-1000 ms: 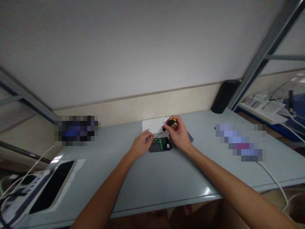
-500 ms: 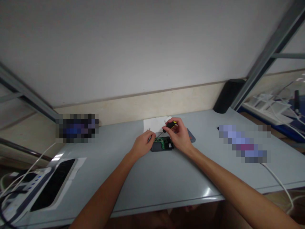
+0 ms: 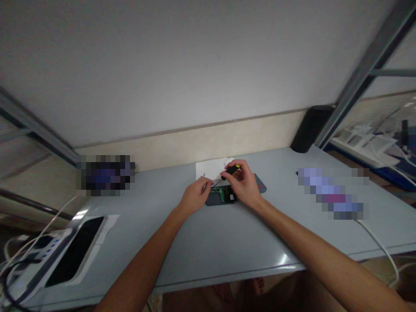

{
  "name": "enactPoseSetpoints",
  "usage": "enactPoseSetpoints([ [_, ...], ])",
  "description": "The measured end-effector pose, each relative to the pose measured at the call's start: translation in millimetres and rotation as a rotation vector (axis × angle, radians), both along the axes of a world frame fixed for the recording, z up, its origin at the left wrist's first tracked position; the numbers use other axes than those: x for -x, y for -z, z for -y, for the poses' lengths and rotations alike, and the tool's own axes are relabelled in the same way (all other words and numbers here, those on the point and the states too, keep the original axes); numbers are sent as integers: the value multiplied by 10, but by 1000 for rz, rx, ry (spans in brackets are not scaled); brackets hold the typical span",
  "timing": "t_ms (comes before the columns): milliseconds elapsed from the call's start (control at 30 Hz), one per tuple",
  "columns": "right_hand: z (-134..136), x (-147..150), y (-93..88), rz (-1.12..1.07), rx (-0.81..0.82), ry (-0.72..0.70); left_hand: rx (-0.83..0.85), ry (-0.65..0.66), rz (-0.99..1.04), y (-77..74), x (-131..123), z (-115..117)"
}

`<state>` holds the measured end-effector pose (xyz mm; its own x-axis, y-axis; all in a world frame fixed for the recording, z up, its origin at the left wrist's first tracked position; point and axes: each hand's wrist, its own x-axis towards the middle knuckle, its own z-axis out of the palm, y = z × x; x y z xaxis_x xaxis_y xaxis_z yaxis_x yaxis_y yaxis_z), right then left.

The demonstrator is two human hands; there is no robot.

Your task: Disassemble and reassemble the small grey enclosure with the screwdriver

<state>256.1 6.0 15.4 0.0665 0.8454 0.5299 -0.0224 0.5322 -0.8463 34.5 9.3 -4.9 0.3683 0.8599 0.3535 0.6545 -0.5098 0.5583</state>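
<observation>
A flat dark device (image 3: 213, 199) with a bared green circuit board (image 3: 222, 194) lies on the desk. My left hand (image 3: 196, 193) is closed on its upper left corner, the fingertips close to the shaft of a screwdriver. That screwdriver (image 3: 232, 170), with a black and yellow handle, is gripped in my right hand (image 3: 244, 184), tilted so its thin shaft points down left to the board's upper edge. Whether the tip sits in a screw is too small to tell. Behind my right hand a blue-grey flat panel (image 3: 261, 183) shows in part.
White paper (image 3: 208, 168) with small dark specks lies behind the device. A black cylinder (image 3: 307, 130) stands at the back right. On the left are a black-screened tablet (image 3: 76, 251) and a white power strip (image 3: 42, 264) with cables. Blurred-out items lie on both sides.
Both hands, the screwdriver and the device keep nearly the same places. The view has shifted very slightly.
</observation>
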Motion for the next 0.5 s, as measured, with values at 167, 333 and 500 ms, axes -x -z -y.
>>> enactPoseSetpoints([
  [167, 31, 8, -44, 43, -41, 33, -2, 8, 1, 16, 15, -3],
  [333, 47, 10, -63, 66, -54, 41, 3, 6, 0, 6, 15, -8],
  [500, 59, -8, -54, 101, -79, 46, 6, -2, 12, -12, -2, 3],
])
